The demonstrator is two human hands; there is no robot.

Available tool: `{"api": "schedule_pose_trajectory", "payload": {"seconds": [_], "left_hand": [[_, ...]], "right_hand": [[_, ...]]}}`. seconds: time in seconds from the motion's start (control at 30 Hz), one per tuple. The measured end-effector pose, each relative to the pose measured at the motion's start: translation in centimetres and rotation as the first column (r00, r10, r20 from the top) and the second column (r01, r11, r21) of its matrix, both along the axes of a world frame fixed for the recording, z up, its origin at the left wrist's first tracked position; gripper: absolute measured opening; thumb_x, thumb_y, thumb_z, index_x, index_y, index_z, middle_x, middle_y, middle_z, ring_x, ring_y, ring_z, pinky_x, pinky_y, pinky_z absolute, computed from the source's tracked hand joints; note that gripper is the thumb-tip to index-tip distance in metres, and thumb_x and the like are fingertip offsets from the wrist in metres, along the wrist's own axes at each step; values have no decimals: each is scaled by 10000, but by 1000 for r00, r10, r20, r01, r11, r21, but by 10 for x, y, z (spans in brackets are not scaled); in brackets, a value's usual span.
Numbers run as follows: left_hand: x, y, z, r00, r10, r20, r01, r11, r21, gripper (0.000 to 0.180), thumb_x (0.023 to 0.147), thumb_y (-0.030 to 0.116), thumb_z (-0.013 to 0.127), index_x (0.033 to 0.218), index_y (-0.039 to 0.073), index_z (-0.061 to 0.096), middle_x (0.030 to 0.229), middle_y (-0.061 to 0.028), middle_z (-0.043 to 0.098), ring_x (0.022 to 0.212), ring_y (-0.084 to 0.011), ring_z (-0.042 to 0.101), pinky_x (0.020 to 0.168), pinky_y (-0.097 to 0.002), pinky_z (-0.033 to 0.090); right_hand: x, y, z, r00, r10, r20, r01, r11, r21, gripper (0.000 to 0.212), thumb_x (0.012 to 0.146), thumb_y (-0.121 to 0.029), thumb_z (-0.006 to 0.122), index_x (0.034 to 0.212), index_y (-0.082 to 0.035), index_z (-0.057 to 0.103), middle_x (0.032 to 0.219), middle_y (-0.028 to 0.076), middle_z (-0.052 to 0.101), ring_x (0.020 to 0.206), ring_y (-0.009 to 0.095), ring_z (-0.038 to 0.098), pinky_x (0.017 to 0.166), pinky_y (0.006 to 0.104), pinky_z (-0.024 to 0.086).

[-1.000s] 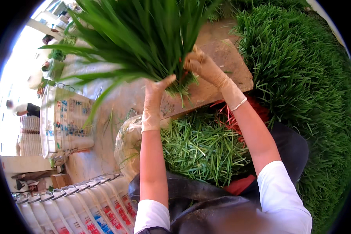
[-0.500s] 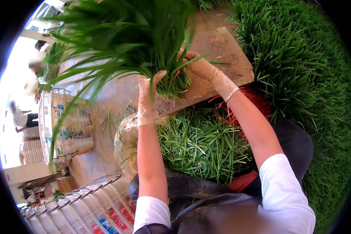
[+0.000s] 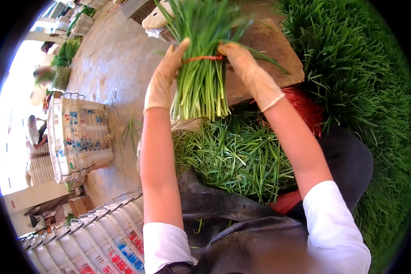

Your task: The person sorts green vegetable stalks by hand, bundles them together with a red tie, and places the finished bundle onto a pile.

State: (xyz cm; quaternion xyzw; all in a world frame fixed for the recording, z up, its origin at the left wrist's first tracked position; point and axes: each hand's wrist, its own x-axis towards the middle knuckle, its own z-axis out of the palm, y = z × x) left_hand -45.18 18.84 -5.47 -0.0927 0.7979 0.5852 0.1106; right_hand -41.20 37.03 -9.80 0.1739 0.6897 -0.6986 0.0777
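A thick bunch of green chives (image 3: 201,89) is held up in front of me, its pale cut ends hanging down and its leaves pointing away. A red tie (image 3: 203,58) runs around it. Wearing a pale glove, my left hand (image 3: 165,71) grips the bunch's left side at tie height. My right hand (image 3: 243,64), gloved too, closes on the right side, its fingertips partly hidden by the stalks. Behind the bunch lies a wooden board (image 3: 276,57). Below is a heap of loose leaf scraps (image 3: 237,153), with red tie strings (image 3: 303,109) beside it.
A large mass of chives (image 3: 347,64) fills the right side. To the left stands a white basket (image 3: 80,137) on the floor; another white slatted basket (image 3: 100,242) is at lower left. A person (image 3: 37,132) is in the far left background.
The bunch has swung from leaning left to nearly upright, so its cut ends and red tie now face me. Both hands have risen slightly, and my left forearm has shifted left.
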Motion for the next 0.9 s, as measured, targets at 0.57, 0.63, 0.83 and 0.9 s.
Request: {"api": "schedule_pose_trajectory", "payload": {"seconds": [0.57,0.63,0.83,0.9], "left_hand": [[128,-8,-62,824,-389,-412,2,729,-685,240,722,126,744,911,76,604,885,-109,614,808,-308,616,713,-404,489],[128,0,-60,698,-464,-545,-49,729,-683,201,733,162,747,859,87,610,871,-103,608,818,-290,611,716,-400,483],[140,24,-72,834,-502,-227,19,438,-899,225,746,272,751,774,96,613,845,-102,609,804,-308,614,712,-425,481],[144,15,-74,867,-462,-185,48,448,-893,221,751,259,745,776,85,612,865,-114,604,829,-326,605,731,-433,478]], "right_hand": [[44,1,-56,952,53,-302,-17,993,120,179,885,-211,625,872,-33,641,787,20,630,676,103,556,675,261,462],[44,-3,-56,946,38,-323,-12,997,82,183,883,-211,626,869,-30,644,790,24,639,671,101,563,669,258,467],[38,-16,-59,930,43,-365,-50,999,-10,191,877,-204,628,862,-15,652,787,31,661,653,98,581,656,255,480],[30,-12,-60,929,15,-370,-31,999,-36,196,879,-204,626,867,-11,656,786,39,662,650,100,584,662,254,485]]}}
